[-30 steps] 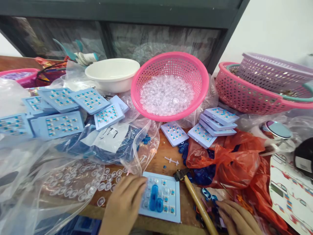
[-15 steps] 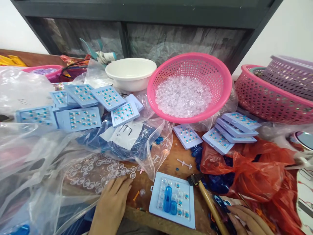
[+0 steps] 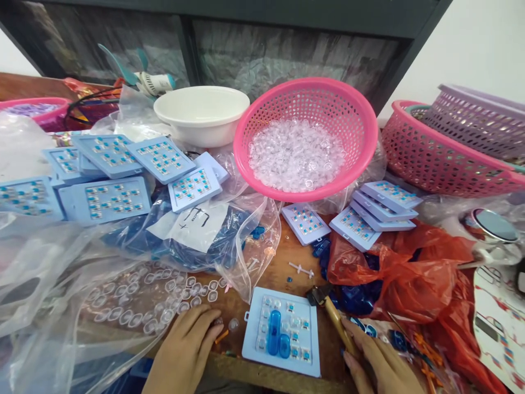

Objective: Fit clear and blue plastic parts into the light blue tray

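Observation:
My left hand rests at the table's front edge, thumb and index finger drawn together at a small clear plastic cap. More clear caps lie spread on plastic film just beyond it. Between my hands sits a light-blue square panel with rows of small switches, some under clear caps. One long blue translucent piece and a shorter blue piece stand on it. My right hand closes round the wooden handle of a hammer, whose dark head lies beside the panel's upper right corner.
Stacked blue panels stand at the left, others at the right. A pink basket of clear caps and a white basin are behind. Red plastic bags lie right; a bagged blue bundle lies left of centre.
My right hand has moved left from the small blue parts onto the hammer handle. My left thumb now shows beside the index finger. The whole view has shifted slightly.

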The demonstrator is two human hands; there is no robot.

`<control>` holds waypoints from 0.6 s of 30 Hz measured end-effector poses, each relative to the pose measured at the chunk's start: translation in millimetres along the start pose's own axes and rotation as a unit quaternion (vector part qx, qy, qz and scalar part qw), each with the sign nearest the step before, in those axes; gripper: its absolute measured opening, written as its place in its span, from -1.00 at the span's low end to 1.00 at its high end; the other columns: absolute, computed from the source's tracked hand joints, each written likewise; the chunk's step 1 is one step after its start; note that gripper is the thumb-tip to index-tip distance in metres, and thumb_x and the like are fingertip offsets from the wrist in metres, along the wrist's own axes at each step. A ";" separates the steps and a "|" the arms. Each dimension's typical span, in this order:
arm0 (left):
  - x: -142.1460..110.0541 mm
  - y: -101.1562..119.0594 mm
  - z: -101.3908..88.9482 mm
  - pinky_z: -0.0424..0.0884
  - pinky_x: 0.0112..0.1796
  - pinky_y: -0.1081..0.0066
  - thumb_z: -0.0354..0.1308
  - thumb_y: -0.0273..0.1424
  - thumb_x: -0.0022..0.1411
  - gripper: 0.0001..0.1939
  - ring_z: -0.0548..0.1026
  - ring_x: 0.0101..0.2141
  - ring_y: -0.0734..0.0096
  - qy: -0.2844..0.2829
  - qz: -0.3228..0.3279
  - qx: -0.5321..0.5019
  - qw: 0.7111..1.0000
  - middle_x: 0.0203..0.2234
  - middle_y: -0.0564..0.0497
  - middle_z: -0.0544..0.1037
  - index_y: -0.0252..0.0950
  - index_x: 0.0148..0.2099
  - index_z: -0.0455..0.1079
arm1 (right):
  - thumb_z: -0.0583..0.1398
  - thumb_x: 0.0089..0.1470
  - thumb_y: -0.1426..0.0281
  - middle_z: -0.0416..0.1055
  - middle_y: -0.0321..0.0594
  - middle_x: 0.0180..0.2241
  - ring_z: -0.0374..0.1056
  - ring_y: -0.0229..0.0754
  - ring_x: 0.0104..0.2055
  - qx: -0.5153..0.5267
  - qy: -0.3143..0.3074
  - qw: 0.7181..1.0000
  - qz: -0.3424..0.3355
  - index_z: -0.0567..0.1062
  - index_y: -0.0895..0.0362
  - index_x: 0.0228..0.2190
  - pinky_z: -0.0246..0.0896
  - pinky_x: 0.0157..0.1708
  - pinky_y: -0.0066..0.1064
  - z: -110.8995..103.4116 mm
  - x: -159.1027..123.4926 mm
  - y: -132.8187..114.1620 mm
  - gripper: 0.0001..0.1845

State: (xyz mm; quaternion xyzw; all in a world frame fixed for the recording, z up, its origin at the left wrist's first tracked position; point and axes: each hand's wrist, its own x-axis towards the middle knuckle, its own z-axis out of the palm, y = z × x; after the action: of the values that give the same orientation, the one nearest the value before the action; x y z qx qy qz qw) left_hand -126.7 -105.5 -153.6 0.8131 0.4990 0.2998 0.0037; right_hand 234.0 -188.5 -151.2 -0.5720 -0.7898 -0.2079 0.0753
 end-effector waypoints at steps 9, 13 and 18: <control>-14.8 1.1 -8.0 0.52 -0.15 0.33 -0.26 -0.17 0.53 -0.45 0.60 -0.25 0.28 -0.052 0.022 0.090 0.994 -0.25 0.00 0.66 -0.11 -0.16 0.58 | 0.04 0.25 0.41 0.65 -0.13 -0.15 0.61 -0.21 -0.19 0.065 0.023 0.994 0.085 0.34 0.20 0.09 0.51 -0.26 -0.50 -13.3 10.0 -7.1 -0.61; -19.5 -3.1 -8.0 0.49 -0.12 0.29 -0.28 -0.27 0.52 -0.46 0.59 -0.22 0.23 -0.042 0.065 0.090 0.993 -0.25 -0.02 0.66 -0.10 -0.13 0.59 | 0.07 0.28 0.36 0.65 -0.09 -0.15 0.61 -0.17 -0.19 0.078 0.046 0.987 0.131 0.36 0.17 0.11 0.50 -0.29 -0.53 -26.0 6.3 -5.4 -0.60; -17.9 -3.2 -10.3 0.49 -0.14 0.31 -0.22 -0.25 0.51 -0.52 0.59 -0.22 0.24 -0.055 0.052 0.078 0.994 -0.21 0.00 0.66 -0.08 -0.10 0.58 | 0.12 0.27 0.31 0.60 -0.08 -0.03 0.57 -0.11 -0.06 0.121 0.066 0.973 0.183 0.19 0.12 0.30 0.51 -0.17 -0.43 -29.8 1.1 -6.5 -0.39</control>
State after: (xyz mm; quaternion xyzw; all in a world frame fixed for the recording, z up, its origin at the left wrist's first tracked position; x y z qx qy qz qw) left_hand -140.2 -121.5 -154.7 0.8512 0.4765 0.2146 -0.0476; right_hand 224.0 -201.7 -125.5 -0.6787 -0.6841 -0.1313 0.2327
